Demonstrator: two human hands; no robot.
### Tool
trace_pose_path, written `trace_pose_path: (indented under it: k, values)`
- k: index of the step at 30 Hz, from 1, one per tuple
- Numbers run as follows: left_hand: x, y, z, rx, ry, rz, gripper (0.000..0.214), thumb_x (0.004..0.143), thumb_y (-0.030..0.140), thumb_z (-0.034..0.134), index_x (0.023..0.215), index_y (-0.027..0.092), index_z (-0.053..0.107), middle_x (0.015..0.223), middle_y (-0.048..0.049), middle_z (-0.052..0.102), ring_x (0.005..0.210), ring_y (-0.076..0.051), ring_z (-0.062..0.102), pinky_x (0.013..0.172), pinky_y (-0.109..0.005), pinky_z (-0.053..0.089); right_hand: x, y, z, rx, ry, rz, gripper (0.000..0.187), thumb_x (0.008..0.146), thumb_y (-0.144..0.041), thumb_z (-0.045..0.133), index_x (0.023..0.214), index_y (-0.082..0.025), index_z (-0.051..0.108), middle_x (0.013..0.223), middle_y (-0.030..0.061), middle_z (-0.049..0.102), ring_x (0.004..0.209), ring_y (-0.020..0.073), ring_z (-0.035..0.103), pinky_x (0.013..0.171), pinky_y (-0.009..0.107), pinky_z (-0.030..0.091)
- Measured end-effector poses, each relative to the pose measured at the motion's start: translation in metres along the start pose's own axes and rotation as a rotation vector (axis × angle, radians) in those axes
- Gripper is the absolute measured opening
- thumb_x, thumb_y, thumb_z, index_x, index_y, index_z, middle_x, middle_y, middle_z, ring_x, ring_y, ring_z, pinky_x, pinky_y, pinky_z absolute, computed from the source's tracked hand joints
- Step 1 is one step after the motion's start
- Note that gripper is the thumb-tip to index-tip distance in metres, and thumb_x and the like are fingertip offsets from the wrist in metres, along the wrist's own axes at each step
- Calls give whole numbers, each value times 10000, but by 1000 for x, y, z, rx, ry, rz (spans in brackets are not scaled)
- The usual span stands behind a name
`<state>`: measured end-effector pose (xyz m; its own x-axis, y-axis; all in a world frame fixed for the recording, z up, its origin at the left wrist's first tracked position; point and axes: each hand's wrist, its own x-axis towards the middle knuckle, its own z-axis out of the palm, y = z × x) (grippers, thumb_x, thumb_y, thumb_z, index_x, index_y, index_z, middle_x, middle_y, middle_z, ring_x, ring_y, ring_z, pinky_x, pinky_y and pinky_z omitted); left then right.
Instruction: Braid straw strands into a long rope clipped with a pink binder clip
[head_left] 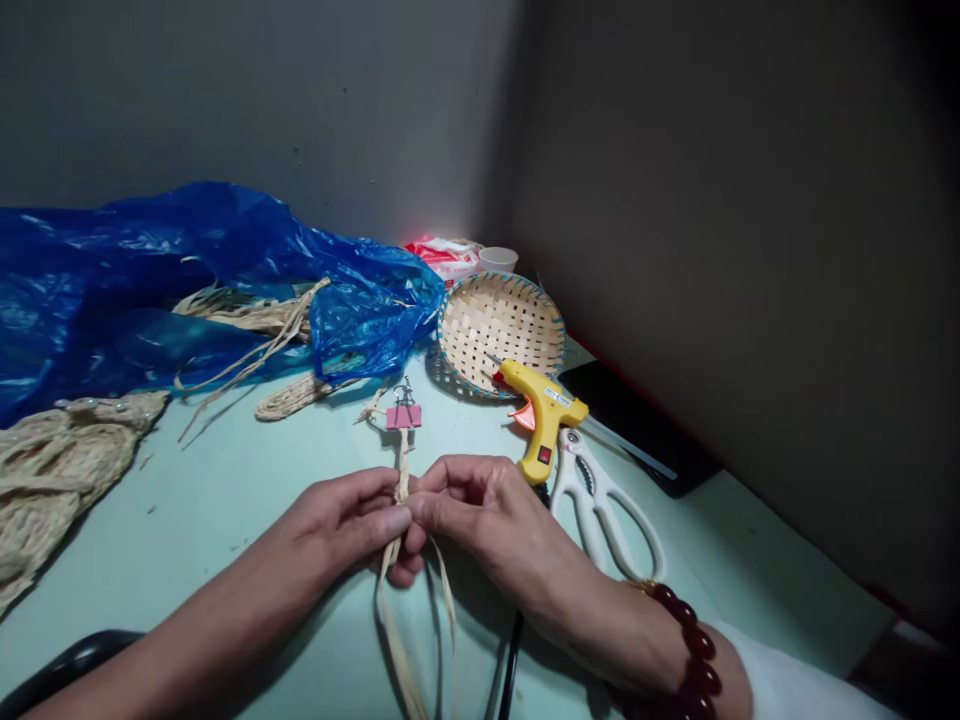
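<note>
My left hand [341, 520] and right hand [487, 515] — both pinching narrow, pale braid of straw-like fibre [404, 455]; pink, wire-handled binder clip [404, 416] bites its far end.

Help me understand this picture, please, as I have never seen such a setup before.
There is no machine here: this picture comes from a camera worn on a person's head, looking forward and down. The left hand and right hand, both bare, pinch a pale fibre strip; a pink binder clip grips its far end, and loose strands trail toward the viewer. On the pale green table are a yellow glue gun, white-handled scissors, a woven basket and a blue plastic bag.
</note>
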<state>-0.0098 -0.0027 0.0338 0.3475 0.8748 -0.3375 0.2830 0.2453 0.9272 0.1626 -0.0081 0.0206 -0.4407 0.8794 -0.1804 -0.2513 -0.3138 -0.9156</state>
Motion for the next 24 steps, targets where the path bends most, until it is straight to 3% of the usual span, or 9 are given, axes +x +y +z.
trace_pose_path:
  k: [2,7,9,13,18,21,24]
  values:
    - [6,-8,6,-115,-84,-63,213,828,382,611,714,201,618,641,16,588,609,-124,522,614,-216,429,0,4,-1,-73,-14,-31,174,841,-120,507,689,-141,588,575,4,612,564,119,571,705,284,455]
    - [2,-14,11,-140,-60,-128,265,832,420,570,728,176,566,606,48,432,522,-92,294,479,-212,245,-1,8,-3,-545,93,-42,222,886,-211,503,717,-152,633,715,28,671,654,125,563,621,241,398]
    - [-1,-13,10,-89,-44,-103,262,849,424,547,738,186,545,595,59,396,539,-104,308,494,-224,265,-2,8,-1,-639,117,-42,224,892,-217,489,722,-159,624,682,8,648,610,107,531,578,227,371]
    - [-4,-14,10,118,25,-16,216,884,392,506,774,208,539,679,36,477,630,-136,408,580,-248,352,-6,6,2,-851,181,-84,170,882,-223,493,758,-177,599,641,-16,587,574,100,470,538,233,313]
    - [-3,-18,12,322,80,41,259,920,360,441,744,208,554,717,14,559,707,-167,493,666,-277,378,-13,3,2,-1173,123,-151,198,936,-231,419,799,-175,549,734,36,604,635,138,477,586,289,290]
    - [0,-19,14,286,114,45,273,901,356,466,689,199,536,685,16,531,701,-165,484,655,-275,369,-15,2,0,-1266,92,-147,207,933,-221,417,763,-175,525,683,32,574,583,131,435,571,301,263]
    - [2,-19,14,105,92,7,265,863,369,525,672,185,528,633,43,447,621,-126,410,580,-241,323,-14,-2,-5,-1153,123,-86,248,942,-288,433,749,-186,553,657,13,553,592,127,444,552,282,263]
